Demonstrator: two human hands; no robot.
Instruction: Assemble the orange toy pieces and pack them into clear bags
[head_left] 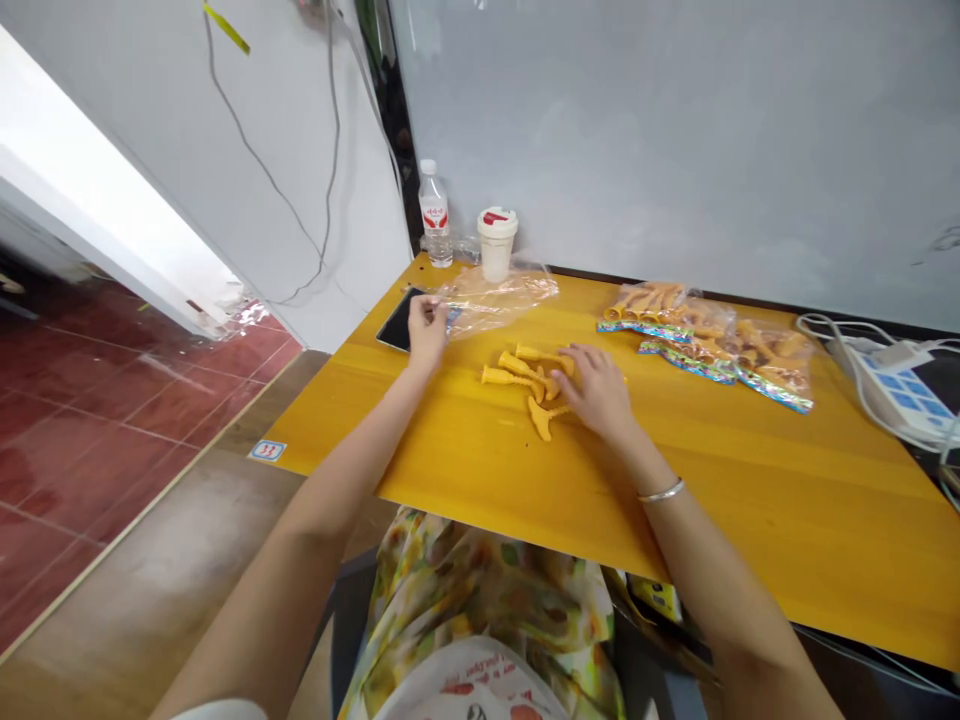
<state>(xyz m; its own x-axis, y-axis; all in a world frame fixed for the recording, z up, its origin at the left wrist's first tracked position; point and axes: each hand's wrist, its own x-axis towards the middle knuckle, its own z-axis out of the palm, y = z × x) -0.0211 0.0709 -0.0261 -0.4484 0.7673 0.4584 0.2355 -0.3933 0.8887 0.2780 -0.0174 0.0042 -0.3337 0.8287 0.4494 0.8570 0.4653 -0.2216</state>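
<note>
My left hand [427, 330] is closed in a pinch at the near-left edge of a crumpled clear plastic bag [517, 287]. Beneath that hand lies a dark flat phone-like slab [396, 322], partly covered. My right hand [598, 388] rests palm down, fingers spread, at the right side of a small pile of yellow plastic pieces [514, 377]. These have a flared tubular end and a thin stem. One piece with a forked, anchor-like end [540, 418] lies nearest me, its stem running toward my right hand. The right fingertips touch the pile; what lies under the palm is hidden.
Several clear bags of similar yellow-orange pieces [709, 335] lie at the back right. A white power strip [900, 385] with cables sits at the right edge. A water bottle [435, 215] and a lidded cup [496, 243] stand at the back left of the yellow table [480, 465].
</note>
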